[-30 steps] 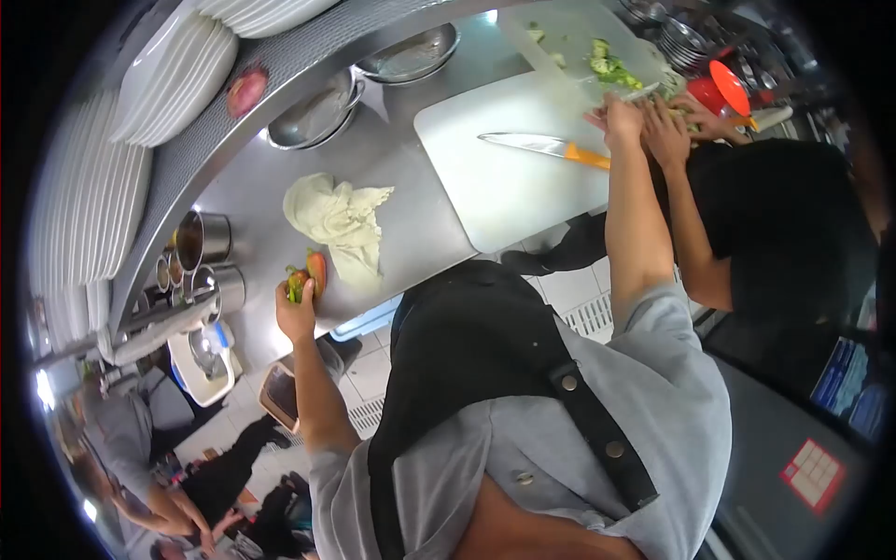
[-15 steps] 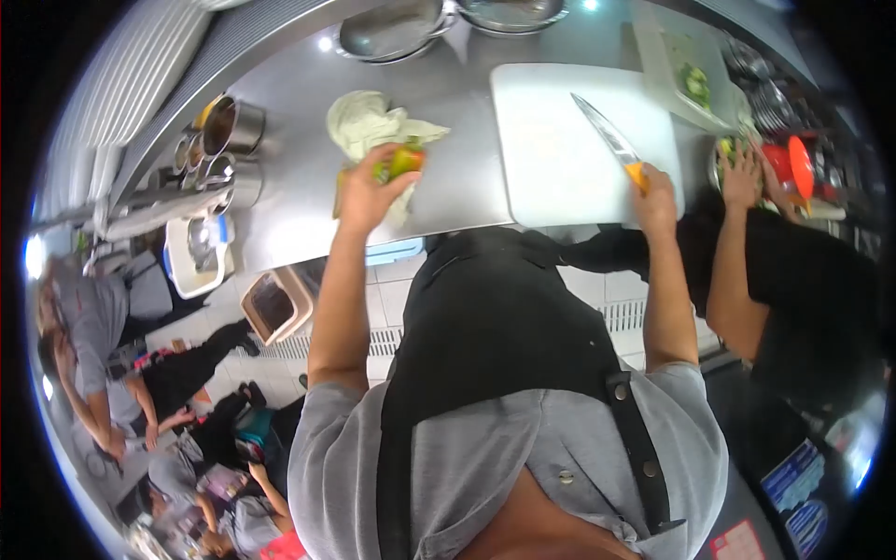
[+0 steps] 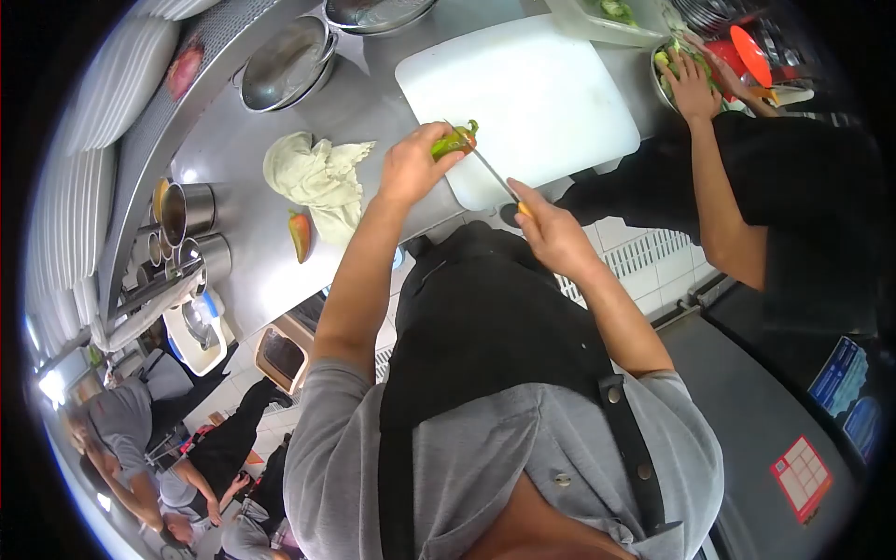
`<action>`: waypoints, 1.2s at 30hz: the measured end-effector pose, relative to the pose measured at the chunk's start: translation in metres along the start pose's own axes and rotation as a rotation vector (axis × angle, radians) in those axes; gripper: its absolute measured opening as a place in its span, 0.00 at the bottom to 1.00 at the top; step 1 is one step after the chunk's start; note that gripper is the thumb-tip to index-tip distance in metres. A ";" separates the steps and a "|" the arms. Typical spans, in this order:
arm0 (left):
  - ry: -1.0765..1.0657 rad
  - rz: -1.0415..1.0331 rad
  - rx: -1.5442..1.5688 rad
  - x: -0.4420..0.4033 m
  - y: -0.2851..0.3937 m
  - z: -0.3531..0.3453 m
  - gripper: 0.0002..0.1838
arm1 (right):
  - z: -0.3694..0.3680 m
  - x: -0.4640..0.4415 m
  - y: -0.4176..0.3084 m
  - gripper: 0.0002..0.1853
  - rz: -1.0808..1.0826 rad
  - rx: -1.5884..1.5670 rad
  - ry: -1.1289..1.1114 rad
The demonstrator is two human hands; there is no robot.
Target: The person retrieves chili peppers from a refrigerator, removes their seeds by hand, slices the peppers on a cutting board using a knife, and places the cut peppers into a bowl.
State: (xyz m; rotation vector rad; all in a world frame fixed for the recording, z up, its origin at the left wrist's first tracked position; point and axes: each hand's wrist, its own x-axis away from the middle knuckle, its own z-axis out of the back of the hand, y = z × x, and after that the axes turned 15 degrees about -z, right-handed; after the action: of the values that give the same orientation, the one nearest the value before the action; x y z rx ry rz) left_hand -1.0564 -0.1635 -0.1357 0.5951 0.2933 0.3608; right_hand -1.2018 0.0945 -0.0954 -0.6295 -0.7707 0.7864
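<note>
My left hand (image 3: 411,168) is closed around a green and red pepper (image 3: 452,144) at the left edge of the white cutting board (image 3: 532,93). The pepper's stem end points away from my palm. In my right hand (image 3: 558,239) is a kitchen knife (image 3: 489,170) with an orange handle; its blade slants up to the left and meets the pepper near the stem, though I cannot tell whether it has cut in. Another pepper (image 3: 299,235), orange and green, lies on the steel table (image 3: 233,252) beside a crumpled pale cloth (image 3: 322,177).
Metal bowls (image 3: 289,70) stand along the back. On the right, a co-worker's hands (image 3: 693,89) are in a bowl of green vegetables (image 3: 665,70), near a clear plastic container (image 3: 597,28). Steel pots (image 3: 191,210) and stacked plates (image 3: 84,215) are at left.
My left hand has brought the pepper rightward from beside the cloth to the board. The knife has moved left off the board's middle to the pepper. The view has turned, and another pepper now shows.
</note>
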 end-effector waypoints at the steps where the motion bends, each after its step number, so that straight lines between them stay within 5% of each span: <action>1: 0.024 -0.042 -0.018 -0.001 0.003 0.000 0.22 | -0.005 0.000 0.005 0.31 0.062 0.027 0.034; 8: 0.056 -0.172 -0.122 -0.007 0.009 0.000 0.16 | 0.009 0.019 -0.004 0.34 -0.024 0.298 0.016; 36: -0.013 -0.088 -0.027 -0.005 0.008 -0.012 0.25 | -0.021 -0.053 0.008 0.38 -0.088 0.280 -0.137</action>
State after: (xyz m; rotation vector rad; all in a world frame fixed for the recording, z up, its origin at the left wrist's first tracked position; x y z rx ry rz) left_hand -1.0676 -0.1535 -0.1394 0.5555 0.3004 0.2754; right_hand -1.2132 0.0521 -0.1322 -0.2911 -0.7897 0.8440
